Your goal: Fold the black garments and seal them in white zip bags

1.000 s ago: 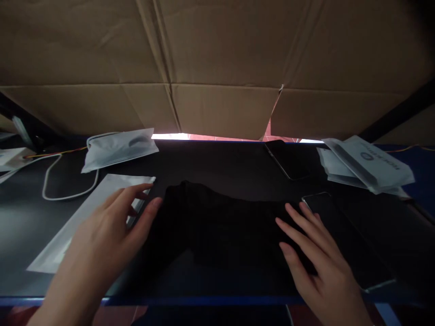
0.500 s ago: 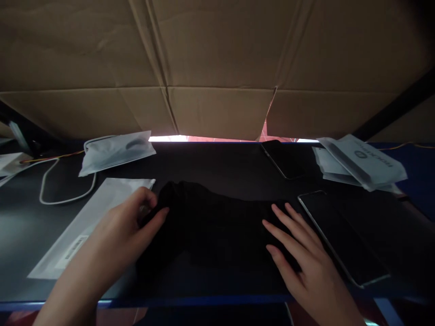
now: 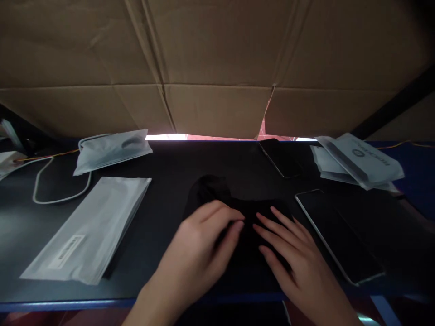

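Looks like the black cloth [image 3: 210, 186] on the desk [image 3: 200, 158] is only part-folded, far-left bit not flat yet, left hand [image 3: 200, 240] seemingly pinching it, right hand [image 3: 299, 258] on top with fingers spread.

The left hand [image 3: 200, 242] pinches the black cloth [image 3: 211, 186]; the right hand [image 3: 301, 258] rests spread on its right part.

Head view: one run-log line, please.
left hand: pinching black cloth | right hand: spread on black cloth | nearby: white pouch
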`<state>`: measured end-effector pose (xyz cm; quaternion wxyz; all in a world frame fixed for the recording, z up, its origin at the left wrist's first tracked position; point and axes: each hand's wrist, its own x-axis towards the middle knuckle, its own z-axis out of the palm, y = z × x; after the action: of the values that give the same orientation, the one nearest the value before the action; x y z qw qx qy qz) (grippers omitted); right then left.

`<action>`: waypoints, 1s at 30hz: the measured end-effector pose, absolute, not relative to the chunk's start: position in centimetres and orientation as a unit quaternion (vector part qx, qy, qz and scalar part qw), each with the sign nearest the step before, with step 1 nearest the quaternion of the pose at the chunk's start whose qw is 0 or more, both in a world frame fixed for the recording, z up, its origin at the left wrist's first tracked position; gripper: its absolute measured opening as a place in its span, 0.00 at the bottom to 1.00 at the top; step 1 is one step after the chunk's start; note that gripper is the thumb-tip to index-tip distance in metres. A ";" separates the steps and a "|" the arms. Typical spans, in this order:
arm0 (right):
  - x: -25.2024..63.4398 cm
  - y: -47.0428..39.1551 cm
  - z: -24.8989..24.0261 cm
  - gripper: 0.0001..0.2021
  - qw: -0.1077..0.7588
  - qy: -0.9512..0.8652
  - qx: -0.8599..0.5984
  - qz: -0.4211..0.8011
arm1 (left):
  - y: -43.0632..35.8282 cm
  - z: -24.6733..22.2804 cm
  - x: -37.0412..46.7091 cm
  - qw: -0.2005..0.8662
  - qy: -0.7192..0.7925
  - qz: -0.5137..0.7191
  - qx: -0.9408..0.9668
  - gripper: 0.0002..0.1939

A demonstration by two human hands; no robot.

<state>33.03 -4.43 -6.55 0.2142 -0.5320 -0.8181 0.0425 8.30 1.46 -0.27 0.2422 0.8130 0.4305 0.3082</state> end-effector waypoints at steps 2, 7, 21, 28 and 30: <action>33.0 -4.4 -6.5 0.21 0.213 -0.816 -0.535 0.047 | 1.8 -0.5 6.7 0.137 0.436 0.338 0.823 0.11; 33.0 -4.7 -6.3 0.22 0.239 -0.808 -0.536 0.047 | 2.0 -3.2 4.8 0.049 0.439 0.156 0.883 0.31; 32.8 -4.7 -7.0 0.24 0.293 -0.728 -0.617 0.064 | 2.0 -3.0 1.7 0.132 0.634 0.149 0.748 0.23; 32.5 -4.3 -7.0 0.22 0.224 -0.758 -0.611 0.045 | 2.2 -2.3 2.3 0.218 0.634 0.213 0.711 0.15; 32.6 -4.5 -6.6 0.24 0.225 -0.764 -0.602 0.060 | 2.4 -1.2 2.1 0.223 0.627 0.234 0.709 0.15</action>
<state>32.55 -4.53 -6.61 0.2254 -0.6020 -0.7637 0.0597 2.13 2.41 -1.19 0.2229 0.7091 0.6266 0.2344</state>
